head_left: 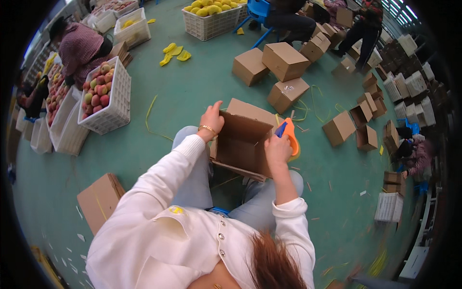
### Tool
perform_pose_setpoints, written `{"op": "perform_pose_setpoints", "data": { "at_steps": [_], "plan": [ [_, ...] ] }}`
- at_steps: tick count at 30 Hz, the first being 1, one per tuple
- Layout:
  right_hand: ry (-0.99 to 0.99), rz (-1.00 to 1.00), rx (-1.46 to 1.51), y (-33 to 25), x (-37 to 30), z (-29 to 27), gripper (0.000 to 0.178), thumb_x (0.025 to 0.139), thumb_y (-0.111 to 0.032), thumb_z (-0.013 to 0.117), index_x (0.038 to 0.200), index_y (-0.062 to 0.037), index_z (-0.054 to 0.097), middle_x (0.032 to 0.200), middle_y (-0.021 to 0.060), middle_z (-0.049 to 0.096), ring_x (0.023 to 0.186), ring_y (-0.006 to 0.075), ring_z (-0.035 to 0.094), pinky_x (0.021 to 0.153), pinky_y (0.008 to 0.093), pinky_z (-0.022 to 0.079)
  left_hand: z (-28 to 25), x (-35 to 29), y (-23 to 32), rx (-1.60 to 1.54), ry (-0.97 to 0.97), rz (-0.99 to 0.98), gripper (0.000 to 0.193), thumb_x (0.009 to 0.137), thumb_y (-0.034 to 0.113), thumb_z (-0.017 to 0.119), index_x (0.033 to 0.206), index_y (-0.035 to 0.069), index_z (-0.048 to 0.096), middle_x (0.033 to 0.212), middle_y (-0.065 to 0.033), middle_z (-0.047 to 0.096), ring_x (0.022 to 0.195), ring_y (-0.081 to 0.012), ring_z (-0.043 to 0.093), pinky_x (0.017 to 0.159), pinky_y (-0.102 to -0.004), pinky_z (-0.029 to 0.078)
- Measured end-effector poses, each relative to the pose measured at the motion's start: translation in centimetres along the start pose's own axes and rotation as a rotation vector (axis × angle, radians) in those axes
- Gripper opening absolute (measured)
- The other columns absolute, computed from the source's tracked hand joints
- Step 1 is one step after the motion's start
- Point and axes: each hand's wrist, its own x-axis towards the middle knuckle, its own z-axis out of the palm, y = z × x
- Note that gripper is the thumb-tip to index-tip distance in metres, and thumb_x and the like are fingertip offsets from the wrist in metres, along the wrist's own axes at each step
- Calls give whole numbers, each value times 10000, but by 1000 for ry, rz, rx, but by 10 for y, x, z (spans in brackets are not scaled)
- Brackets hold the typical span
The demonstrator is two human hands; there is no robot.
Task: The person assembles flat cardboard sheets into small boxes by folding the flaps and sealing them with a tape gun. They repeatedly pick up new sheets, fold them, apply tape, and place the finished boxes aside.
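An open cardboard box [242, 139] rests between my knees, its open side facing me and showing a bare inside. My left hand [211, 121] is closed on its upper left edge, the thumb sticking up. At the box's right side, my right hand [278, 150] is wrapped around an orange tape dispenser [291, 135] with a blue part. The knuckles of that hand lie against the box wall. A raised flap [250, 110] stands at the box's far side.
Closed cardboard boxes [285, 60] are piled ahead, and more [339, 127] stand to the right. Flattened cardboard [100, 200] lies at my left. A white crate [120, 96] of apples stands far left, near a crouching person [79, 48]. Yellow straps [150, 113] litter the green floor.
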Motion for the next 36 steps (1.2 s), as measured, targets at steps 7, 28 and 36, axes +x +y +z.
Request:
{"op": "perform_pose_setpoints", "data": {
  "at_steps": [7,28,36],
  "plan": [
    [14,141,-39,-10,16,14,207,790,-212,542,797,-66,688,894,149,580,815,299,599,643,443,491,27,13,56,-62,143,-112,549,716,12,551,1235,134,421,1060,-170,421,823,-407,561,723,-459,482],
    [380,359,1204,82,23,-5,204,848,-83,618,1034,-13,669,978,67,652,870,135,590,802,269,468,42,-23,87,95,-363,996,367,880,328,502,1153,93,572,1190,-59,561,1241,-244,412,1090,-411,245],
    [43,-222,1221,-1,117,-29,193,856,-96,598,1028,-42,666,971,57,623,896,137,562,803,259,443,52,-27,59,307,-400,1101,365,818,233,520,1139,71,580,1193,-56,572,1216,-225,447,1087,-413,261]
  ]
}}
